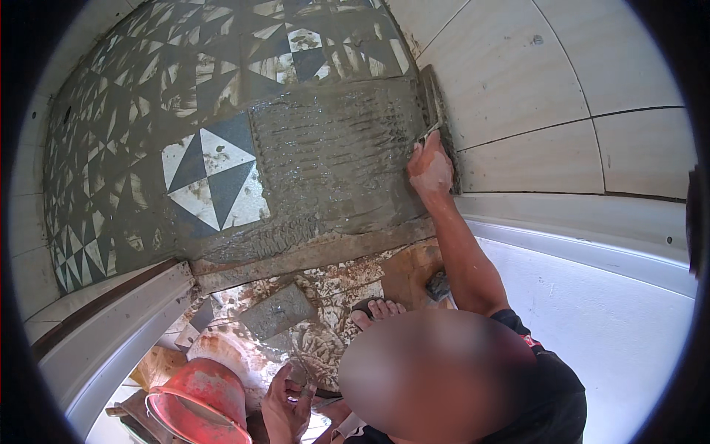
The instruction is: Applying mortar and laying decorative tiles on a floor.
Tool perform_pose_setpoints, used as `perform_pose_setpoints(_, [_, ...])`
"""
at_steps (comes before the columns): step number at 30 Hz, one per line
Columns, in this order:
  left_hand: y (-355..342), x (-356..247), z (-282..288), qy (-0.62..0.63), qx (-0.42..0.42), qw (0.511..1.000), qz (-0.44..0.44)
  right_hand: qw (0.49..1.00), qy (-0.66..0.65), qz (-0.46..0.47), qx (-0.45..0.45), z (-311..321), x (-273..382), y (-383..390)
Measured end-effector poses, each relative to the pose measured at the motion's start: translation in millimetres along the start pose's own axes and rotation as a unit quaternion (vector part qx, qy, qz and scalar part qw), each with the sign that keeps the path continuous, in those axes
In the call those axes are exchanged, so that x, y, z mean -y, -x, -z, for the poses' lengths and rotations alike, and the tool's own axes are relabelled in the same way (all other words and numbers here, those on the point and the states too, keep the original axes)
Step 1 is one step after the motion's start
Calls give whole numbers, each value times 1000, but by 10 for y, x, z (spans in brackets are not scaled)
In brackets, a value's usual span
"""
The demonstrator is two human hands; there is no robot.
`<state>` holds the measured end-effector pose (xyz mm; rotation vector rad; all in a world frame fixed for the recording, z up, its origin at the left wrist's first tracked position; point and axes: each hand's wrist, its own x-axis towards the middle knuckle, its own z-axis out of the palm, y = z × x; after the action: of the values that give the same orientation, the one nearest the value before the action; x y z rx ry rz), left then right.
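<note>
My right hand (pixel 431 164) is closed around the handle of a trowel (pixel 432 100), at the right side of the floor where it meets the wall. The mortar-covered blade shows nearly edge-on there. Wet grey mortar (pixel 333 152) with combed ridges spreads to the left of this hand. Beside it lies a black-and-white patterned floor tile (pixel 214 177), its surface smeared in places. Low in the view, my left hand (pixel 287 411) is raised near the bucket, thumb and fingers apart and slightly bent, with nothing visible between them.
A red bucket (pixel 200 403) stands at the lower left. Mortar-smeared patterned tiles (pixel 140 111) cover the far and left floor. Large beige wall tiles (pixel 510 74) rise on the right. White door frame pieces (pixel 122 325) flank the threshold. A grey mortar-coated slab (pixel 277 311) lies near a bare foot (pixel 377 311).
</note>
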<state>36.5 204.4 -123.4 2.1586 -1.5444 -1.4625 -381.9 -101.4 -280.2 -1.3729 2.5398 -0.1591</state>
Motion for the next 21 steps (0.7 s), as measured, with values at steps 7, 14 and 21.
perform_pose_setpoints(7, [4, -74, 42, -4, -4, 999, -32, 1000, -8, 18, 21, 66, -51, 22])
perform_pose_setpoints(14, [-16, 34, -29, -3, 1, 999, -51, 999, -32, 23, 17, -15, 11, 174])
perform_pose_setpoints(21, [-39, -46, -1, -4, -2, 998, -65, 998, -27, 46, 14, -33, 40, 260])
